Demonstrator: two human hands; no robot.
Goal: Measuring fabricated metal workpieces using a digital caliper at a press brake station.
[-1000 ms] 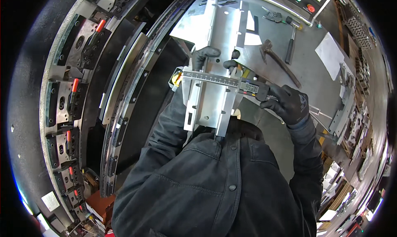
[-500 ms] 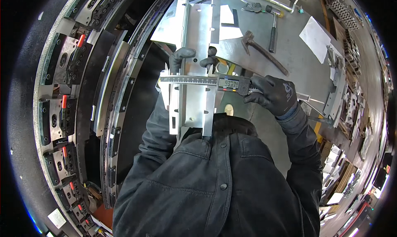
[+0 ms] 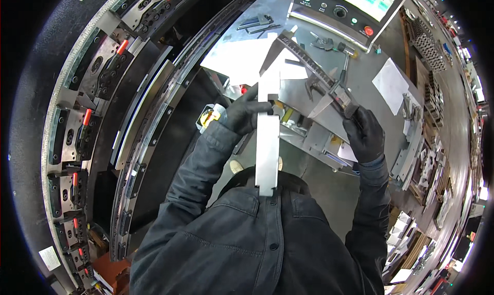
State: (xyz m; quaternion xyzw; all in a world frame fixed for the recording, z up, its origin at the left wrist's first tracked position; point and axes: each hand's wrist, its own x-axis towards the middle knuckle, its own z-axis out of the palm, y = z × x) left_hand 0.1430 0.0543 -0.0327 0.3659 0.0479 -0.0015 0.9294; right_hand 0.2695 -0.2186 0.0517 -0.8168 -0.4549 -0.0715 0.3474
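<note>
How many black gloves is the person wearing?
2. The left hand in one glove holds the metal strip; the right hand in the other holds the caliper.

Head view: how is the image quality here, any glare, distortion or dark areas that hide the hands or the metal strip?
Head view: strong fisheye bending, black corners; the curved rack on the left sits in shadow. The metal strip in the left hand glares near white, losing surface detail. The right hand and caliper are sharp and evenly lit.
</note>
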